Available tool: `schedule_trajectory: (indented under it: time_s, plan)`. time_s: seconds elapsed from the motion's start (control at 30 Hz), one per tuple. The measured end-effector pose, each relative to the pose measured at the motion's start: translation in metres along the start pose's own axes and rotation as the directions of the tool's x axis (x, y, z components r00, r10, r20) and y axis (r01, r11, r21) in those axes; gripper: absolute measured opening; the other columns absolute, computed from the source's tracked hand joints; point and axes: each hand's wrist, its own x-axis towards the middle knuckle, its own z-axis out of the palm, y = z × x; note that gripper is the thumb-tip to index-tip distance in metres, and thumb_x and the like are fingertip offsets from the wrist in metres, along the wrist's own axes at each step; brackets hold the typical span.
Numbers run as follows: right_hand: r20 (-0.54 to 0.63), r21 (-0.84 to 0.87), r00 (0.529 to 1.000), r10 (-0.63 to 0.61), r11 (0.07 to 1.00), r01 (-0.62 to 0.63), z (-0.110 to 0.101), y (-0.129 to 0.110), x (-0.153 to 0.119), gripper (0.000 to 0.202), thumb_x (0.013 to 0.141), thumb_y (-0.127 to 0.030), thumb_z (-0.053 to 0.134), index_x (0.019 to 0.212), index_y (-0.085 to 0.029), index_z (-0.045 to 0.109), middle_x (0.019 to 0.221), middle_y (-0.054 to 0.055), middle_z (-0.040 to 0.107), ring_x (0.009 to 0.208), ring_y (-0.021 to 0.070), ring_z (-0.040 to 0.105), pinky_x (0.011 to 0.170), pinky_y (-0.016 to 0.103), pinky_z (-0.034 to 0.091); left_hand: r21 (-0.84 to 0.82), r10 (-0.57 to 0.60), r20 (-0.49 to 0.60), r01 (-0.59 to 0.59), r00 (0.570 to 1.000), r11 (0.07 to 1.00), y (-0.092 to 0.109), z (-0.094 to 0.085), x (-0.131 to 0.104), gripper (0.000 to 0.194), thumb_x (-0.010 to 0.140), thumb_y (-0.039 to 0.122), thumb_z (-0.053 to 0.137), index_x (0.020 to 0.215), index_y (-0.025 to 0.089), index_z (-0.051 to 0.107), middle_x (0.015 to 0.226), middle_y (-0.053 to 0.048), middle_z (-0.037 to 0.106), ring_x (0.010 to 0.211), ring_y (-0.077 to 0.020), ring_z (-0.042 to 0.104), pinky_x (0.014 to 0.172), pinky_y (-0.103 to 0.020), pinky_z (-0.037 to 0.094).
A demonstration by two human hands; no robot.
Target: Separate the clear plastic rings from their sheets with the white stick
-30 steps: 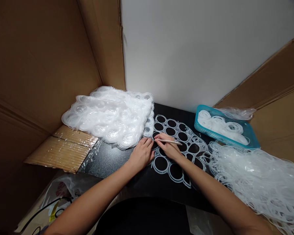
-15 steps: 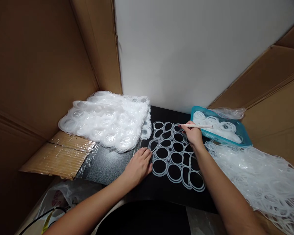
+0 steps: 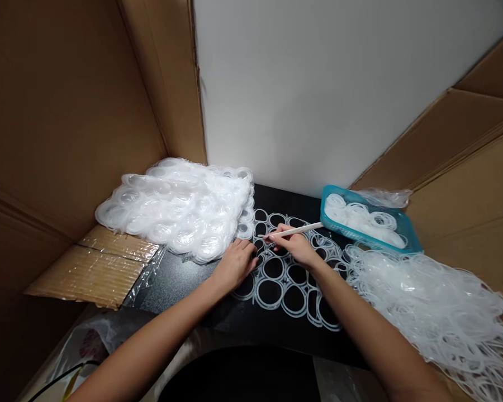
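Note:
A flat sheet of joined translucent rings (image 3: 270,293) lies on the black table. At its left edge my left hand (image 3: 237,262) is closed, with curled fingers and the thumb against the ring material. My right hand (image 3: 294,244) grips a slim white stick-like tool (image 3: 304,228) like a pen. The tool's tip end is over the left part of the sheet, close to my left fingertips; the tip itself is too small to make out. My right forearm hides some rings on the sheet's right side.
Stacked ring sheets (image 3: 184,209) in shiny film stand at the left, beside a flat cardboard piece (image 3: 96,268). A teal basket (image 3: 371,241) with loose white rings is at the right, with a heap of ring scraps (image 3: 440,301) in front. Cardboard walls (image 3: 67,111) rise both sides.
My right hand has moved left and a little towards me with the tool, nearing my left hand. The ring sheet now reaches further left, under my left hand, whose fingers are more curled.

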Motion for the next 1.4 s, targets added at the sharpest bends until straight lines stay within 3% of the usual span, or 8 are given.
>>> schedule_trajectory:
  time_s: [0.27,0.6,0.8,1.0,1.1,1.2,1.3,1.4]
  plan:
    - [0.212,0.013,0.976,0.054,0.998,-0.058,0.010,0.012,-0.002,0.036,0.079,-0.048,0.072,0.074,-0.020,0.050,0.098,0.005,0.072,0.087,0.0190,0.066,0.068,0.030,0.055,0.002,0.010,0.054,-0.010,0.998,1.000,-0.010,-0.004,0.002,0.007,0.090,0.012,0.058,0.086,0.017,0.062,0.095,-0.006,0.057,0.090,-0.0221,0.052,0.082,-0.036,0.047]
    - [0.360,-0.315,0.929,-0.083,0.927,0.205,0.010,0.010,-0.004,0.015,0.091,-0.033,0.058,0.085,-0.021,0.065,0.105,0.003,0.071,0.090,0.0186,0.062,0.081,0.033,0.049,-0.086,0.015,-0.019,-0.017,1.000,0.996,-0.013,-0.011,0.007,0.007,0.086,0.012,0.059,0.083,0.019,0.060,0.089,-0.004,0.058,0.084,-0.0202,0.055,0.077,-0.033,0.048]
    - [0.369,-0.432,0.917,-0.149,0.846,0.311,0.007,0.011,-0.004,0.014,0.093,-0.026,0.055,0.095,-0.021,0.068,0.104,0.005,0.071,0.092,0.0202,0.063,0.082,0.035,0.050,0.030,0.128,0.054,-0.130,0.990,0.991,-0.008,-0.009,-0.023,0.029,0.092,0.009,0.050,0.119,0.017,0.060,0.109,-0.008,0.064,0.099,-0.0222,0.058,0.087,-0.037,0.050]
    - [0.476,-0.494,0.809,-0.344,0.656,0.570,0.011,0.028,-0.005,0.021,0.097,-0.029,0.049,0.104,-0.024,0.068,0.108,0.010,0.070,0.105,0.0249,0.061,0.093,0.044,0.051,0.097,0.113,0.032,-0.116,0.993,0.989,-0.007,0.003,-0.046,0.039,0.095,0.014,0.049,0.133,0.018,0.055,0.137,-0.012,0.058,0.128,-0.0266,0.052,0.103,-0.047,0.044]
    - [0.406,-0.510,0.826,-0.391,0.653,0.560,0.013,0.032,-0.009,0.023,0.099,-0.031,0.047,0.095,-0.025,0.068,0.110,0.010,0.069,0.110,0.0262,0.059,0.096,0.046,0.049,0.094,0.101,0.040,-0.104,0.994,0.990,-0.007,0.004,-0.047,0.040,0.093,0.013,0.051,0.133,0.018,0.055,0.138,-0.012,0.058,0.129,-0.0269,0.051,0.104,-0.048,0.044]
    - [0.123,-0.468,0.928,-0.352,0.804,0.367,0.008,0.026,-0.013,0.022,0.098,-0.038,0.050,0.097,-0.025,0.068,0.106,0.008,0.070,0.100,0.0248,0.064,0.092,0.044,0.053,0.068,0.120,0.038,-0.123,0.992,0.990,-0.005,0.001,-0.046,0.040,0.091,0.010,0.053,0.130,0.017,0.056,0.136,-0.012,0.059,0.129,-0.0271,0.051,0.105,-0.047,0.045]
    - [-0.189,-0.135,0.967,-0.173,0.980,0.149,-0.004,0.017,-0.018,0.024,0.090,-0.047,0.062,0.086,-0.023,0.062,0.100,0.006,0.071,0.088,0.0220,0.069,0.073,0.034,0.058,-0.010,0.152,0.044,-0.152,0.987,0.988,-0.001,-0.004,-0.042,0.037,0.089,0.008,0.054,0.125,0.017,0.059,0.132,-0.011,0.059,0.130,-0.0265,0.050,0.108,-0.046,0.044]
    - [-0.257,0.256,0.966,0.015,0.965,0.053,-0.011,0.015,-0.020,0.039,0.076,-0.045,0.079,0.074,-0.022,0.048,0.095,0.005,0.072,0.095,0.0236,0.071,0.061,0.025,0.057,-0.168,0.078,0.007,-0.076,0.997,0.983,0.002,-0.007,-0.031,0.022,0.091,0.011,0.052,0.109,0.019,0.063,0.125,-0.010,0.060,0.121,-0.0247,0.055,0.105,-0.044,0.047]
